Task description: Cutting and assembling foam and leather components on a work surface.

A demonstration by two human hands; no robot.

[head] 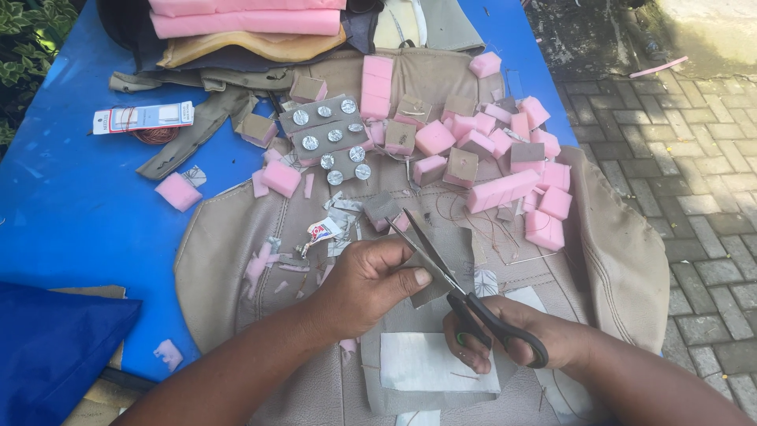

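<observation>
My left hand point(369, 284) pinches a grey piece of fabric point(445, 254) by its left edge, just above a beige leather seat cover point(236, 237). My right hand point(505, 331) grips black-handled scissors point(465, 296), fingers through the loops. Their open blades point up and left and bite into the grey piece's top edge. Below both hands lies a white sheet point(430, 363).
Several pink foam blocks point(505, 189) and grey-faced blocks lie scattered beyond the hands, with grey cards of silver buttons point(331, 142). Scraps litter the cover. A blue table point(71, 205) holds a thread card point(143, 117) and stacked foam and fabric point(244, 24). Paved ground lies right.
</observation>
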